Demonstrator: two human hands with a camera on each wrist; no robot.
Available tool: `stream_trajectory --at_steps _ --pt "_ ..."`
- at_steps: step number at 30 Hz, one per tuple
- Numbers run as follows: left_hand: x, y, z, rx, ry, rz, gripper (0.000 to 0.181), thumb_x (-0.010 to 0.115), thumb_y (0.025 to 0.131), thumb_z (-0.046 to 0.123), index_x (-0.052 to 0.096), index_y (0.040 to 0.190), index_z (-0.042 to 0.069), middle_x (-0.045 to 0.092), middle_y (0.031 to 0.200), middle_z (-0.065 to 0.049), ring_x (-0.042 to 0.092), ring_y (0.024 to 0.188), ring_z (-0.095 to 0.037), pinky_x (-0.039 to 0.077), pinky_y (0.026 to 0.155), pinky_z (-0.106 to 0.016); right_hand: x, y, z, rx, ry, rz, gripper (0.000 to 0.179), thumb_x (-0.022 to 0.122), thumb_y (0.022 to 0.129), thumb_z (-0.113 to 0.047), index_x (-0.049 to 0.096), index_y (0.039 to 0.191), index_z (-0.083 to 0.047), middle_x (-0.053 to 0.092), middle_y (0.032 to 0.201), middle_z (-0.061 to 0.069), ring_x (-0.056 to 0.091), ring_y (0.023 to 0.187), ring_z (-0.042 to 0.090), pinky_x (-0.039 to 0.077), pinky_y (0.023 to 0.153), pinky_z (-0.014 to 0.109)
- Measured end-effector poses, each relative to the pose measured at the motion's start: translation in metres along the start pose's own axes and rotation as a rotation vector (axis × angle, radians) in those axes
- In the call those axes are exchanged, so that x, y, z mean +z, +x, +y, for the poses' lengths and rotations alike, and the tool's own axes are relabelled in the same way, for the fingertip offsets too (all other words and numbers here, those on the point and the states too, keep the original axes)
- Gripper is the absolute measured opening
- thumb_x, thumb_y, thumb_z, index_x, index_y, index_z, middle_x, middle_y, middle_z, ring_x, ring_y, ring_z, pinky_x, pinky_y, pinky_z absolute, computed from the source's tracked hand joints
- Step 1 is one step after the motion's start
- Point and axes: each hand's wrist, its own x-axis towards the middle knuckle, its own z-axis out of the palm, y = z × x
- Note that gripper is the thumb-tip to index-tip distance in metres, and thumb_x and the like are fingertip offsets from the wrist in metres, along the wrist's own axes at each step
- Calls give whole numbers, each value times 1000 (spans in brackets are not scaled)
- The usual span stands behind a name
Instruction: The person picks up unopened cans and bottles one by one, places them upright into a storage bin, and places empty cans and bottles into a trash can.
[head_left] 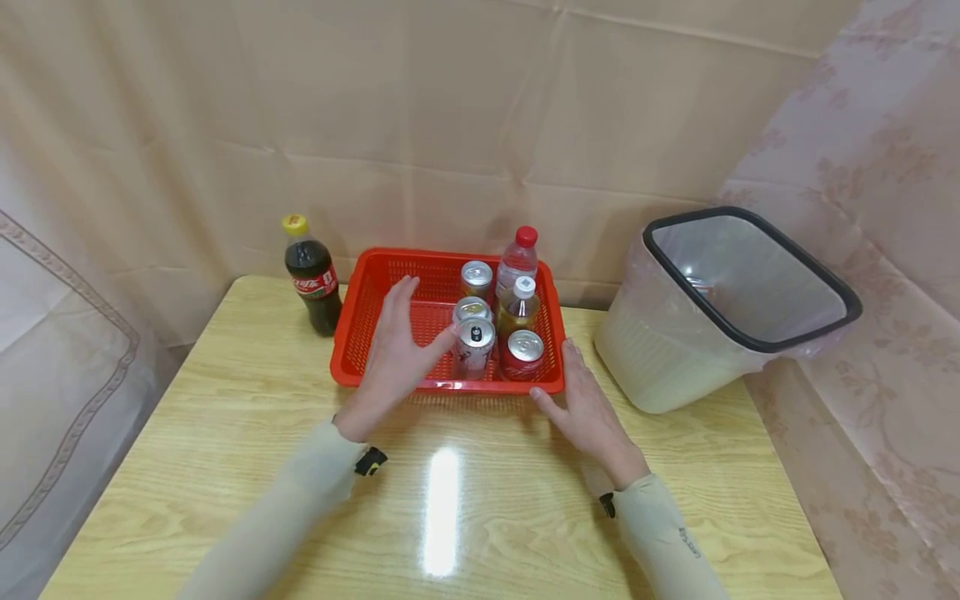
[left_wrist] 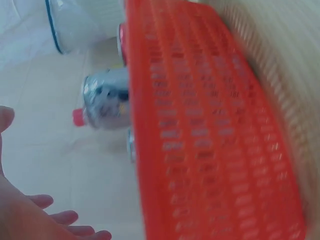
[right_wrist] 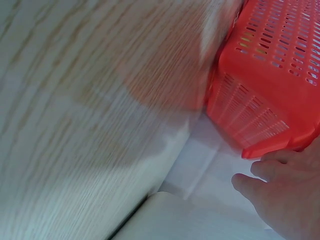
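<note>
A red plastic basket (head_left: 447, 385) holds several drink cans and two bottles in its right half. My left hand (head_left: 397, 350) is over the basket's front left part, fingers spread, its thumb close to a pale printed can (head_left: 474, 360). In the left wrist view that can (left_wrist: 107, 100) shows above the rim, apart from the fingertips (left_wrist: 65, 217). At the front right corner my right hand (head_left: 588, 417) touches the basket, fingers along its right side and thumb by the front rim. Beside the pale can stand a red can (head_left: 522, 357) and a white-capped bottle (head_left: 517, 312).
A cola bottle (head_left: 307, 279) with a yellow cap stands left of the basket. To the right is a bin (head_left: 660, 350) with a black rim and a clear liner; something lies inside it. A cloth curtain (head_left: 450, 125) hangs behind the wooden table (head_left: 315, 467).
</note>
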Motion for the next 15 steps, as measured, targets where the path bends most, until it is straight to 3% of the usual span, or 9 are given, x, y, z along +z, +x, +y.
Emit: stream_trajectory --at_steps 10,15 --pt "-43 3 -17 236 9 254 87 72 90 43 34 157 4 29 166 -13 29 151 -32 30 118 -63 0 0 1 -5 -2 0 105 51 98 -68 1 166 -6 8 173 16 12 158 37 19 125 56" --pt "-64 8 -33 285 17 346 85 70 90 42 34 158 4 30 165 -13 29 151 -31 34 117 -62 0 0 1 -6 0 2 105 51 98 -69 0 166 -6 7 173 15 12 158 37 19 125 56"
